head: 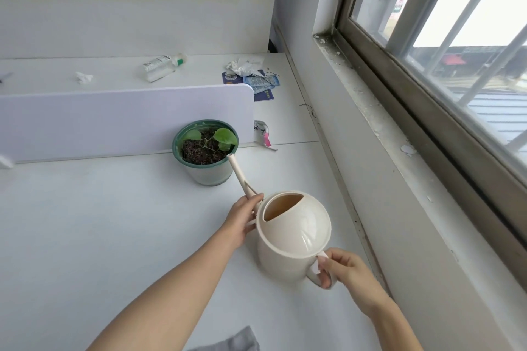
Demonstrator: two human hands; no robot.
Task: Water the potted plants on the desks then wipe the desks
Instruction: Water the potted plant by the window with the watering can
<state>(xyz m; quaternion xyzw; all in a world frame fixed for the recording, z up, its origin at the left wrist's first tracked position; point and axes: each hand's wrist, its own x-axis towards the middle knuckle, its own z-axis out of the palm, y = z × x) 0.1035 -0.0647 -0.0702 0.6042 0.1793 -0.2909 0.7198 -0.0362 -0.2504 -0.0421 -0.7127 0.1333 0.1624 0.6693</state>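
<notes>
A cream watering can [293, 236] hangs just above the white desk [99, 222], tilted toward a potted plant [206, 151]. The plant has a few green leaves and dark soil in a green-rimmed pot, standing against a pale divider panel. The can's long spout [238, 174] ends right at the pot's near rim. My left hand [242, 219] grips the base of the spout. My right hand [342, 271] holds the can's handle at the lower right. A grey cloth [236, 342] lies at the desk's front edge.
Behind the divider [114, 117], the far desk holds a lying plastic bottle [162, 65], crumpled tissue [245, 65], blue booklets [262, 85] and a small paper scrap [84, 77]. A wrapper [263, 134] lies beside the divider's end. A dusty windowsill [399, 134] runs along the right.
</notes>
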